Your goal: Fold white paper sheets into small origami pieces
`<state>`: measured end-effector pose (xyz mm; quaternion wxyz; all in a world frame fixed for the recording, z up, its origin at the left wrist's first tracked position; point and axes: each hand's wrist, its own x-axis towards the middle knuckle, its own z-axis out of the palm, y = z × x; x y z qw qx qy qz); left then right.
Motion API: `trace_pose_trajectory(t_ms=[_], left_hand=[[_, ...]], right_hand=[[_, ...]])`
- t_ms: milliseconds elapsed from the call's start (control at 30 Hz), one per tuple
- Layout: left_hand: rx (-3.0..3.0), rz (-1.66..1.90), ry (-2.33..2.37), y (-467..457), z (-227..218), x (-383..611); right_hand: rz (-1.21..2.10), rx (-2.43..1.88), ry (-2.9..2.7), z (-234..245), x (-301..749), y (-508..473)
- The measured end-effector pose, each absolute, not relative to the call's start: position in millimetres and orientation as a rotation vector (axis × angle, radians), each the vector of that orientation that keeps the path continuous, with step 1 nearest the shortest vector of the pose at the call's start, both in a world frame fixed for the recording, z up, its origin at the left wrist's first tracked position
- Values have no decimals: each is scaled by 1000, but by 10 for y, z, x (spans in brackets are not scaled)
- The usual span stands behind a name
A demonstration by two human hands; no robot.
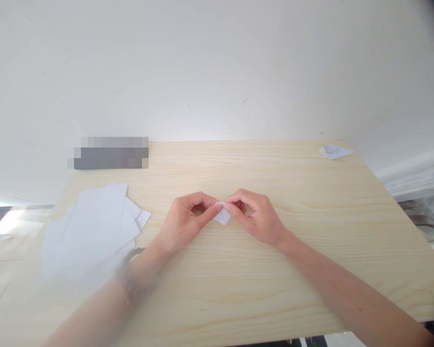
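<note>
While both wrists rest low, left hand (183,219) and right hand (255,214) pinch folded paper (222,215).

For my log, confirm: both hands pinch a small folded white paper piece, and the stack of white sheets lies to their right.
Wrong side: the head view shows the stack of white paper sheets lying to the left of the left hand and right hand. The rest holds: both pinch the small folded white paper piece.

2 bare forearms (347,284), dark wristband (133,254) on left wrist — blurred
</note>
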<state>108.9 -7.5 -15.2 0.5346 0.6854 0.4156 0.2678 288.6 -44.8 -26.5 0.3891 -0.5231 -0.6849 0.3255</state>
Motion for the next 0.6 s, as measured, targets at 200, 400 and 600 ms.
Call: trace_pose_trajectory(t_ms=[200,400,600], left_hand=[[1635,630,970,-78,-179,1114],[1685,626,961,-74,-169,1111],[1608,627,934,-82,-144,1106]], right_hand=[[861,-1308,-1697,-255,2854,-442],[835,-1353,-1738,-258,2857,-449],[793,-1302,-1767,-256,2855,-447]])
